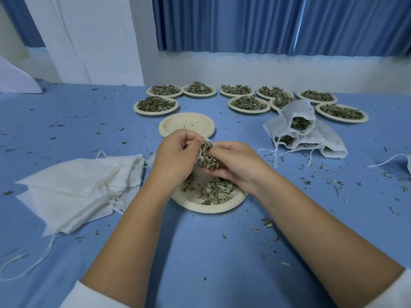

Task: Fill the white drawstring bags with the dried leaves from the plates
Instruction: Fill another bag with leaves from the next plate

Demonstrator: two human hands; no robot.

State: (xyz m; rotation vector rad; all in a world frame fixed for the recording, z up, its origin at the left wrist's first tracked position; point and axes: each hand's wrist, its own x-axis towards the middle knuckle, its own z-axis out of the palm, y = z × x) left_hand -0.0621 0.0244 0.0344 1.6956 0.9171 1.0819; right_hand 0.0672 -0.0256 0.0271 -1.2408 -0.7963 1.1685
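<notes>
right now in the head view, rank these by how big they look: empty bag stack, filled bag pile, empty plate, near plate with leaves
1. stack of empty drawstring bags
2. pile of filled bags
3. near plate with leaves, partly hidden
4. empty plate, farther off, so its real size may equal 3

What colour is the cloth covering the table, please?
The cloth is plain blue, littered with dried leaf bits; the head view shows it best.
</notes>
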